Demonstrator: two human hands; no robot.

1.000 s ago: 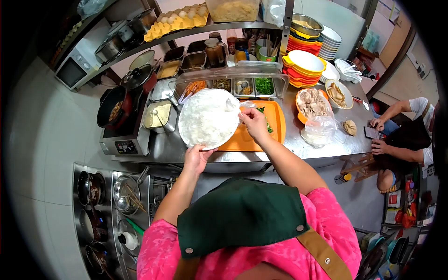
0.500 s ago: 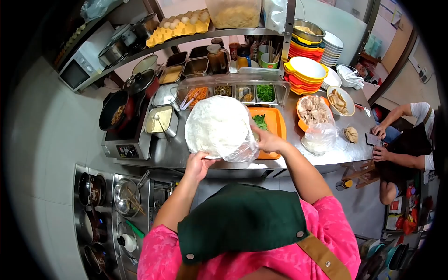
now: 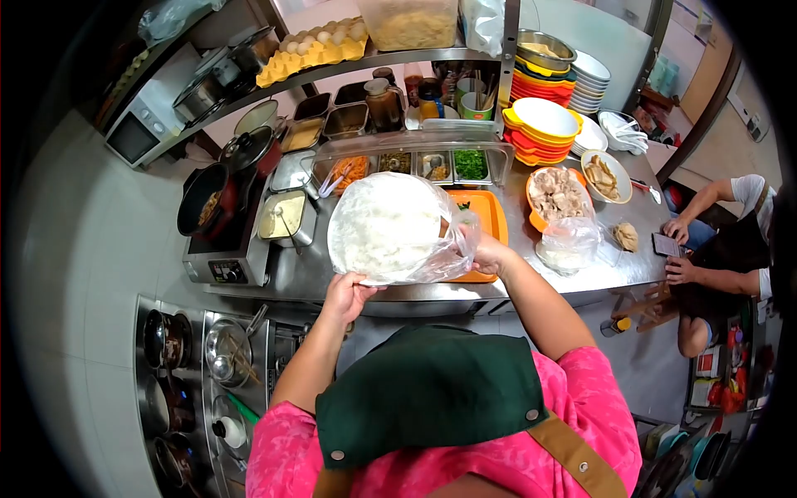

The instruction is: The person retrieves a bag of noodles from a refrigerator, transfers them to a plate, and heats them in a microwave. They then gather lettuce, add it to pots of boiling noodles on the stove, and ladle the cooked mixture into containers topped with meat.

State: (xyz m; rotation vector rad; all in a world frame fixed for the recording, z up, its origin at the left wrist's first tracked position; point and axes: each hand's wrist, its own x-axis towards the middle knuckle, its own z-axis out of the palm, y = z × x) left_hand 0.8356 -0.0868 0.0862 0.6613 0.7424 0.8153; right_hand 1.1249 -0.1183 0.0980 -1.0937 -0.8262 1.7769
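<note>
A clear plastic bag wraps a wide, round white mass; I cannot make out whether it is rice, noodles or a covered dish. Pinched at the bag's lower left edge is my left hand, thumb on top. My right hand grips the bunched plastic on the right side, its fingertips partly hidden by the film. Beneath and behind the bag lies an orange tray, with a little of some leafy greens showing.
Topping pans stand under a clear cover behind the bag. Left are a steel container and a black pan on a cooker. Right are a bowl of meat and stacked bowls. A seated person holds a phone.
The bag's right side has been drawn outward to the right with my right hand, covering more of the tray and greens. My left hand stays at the lower left edge.
</note>
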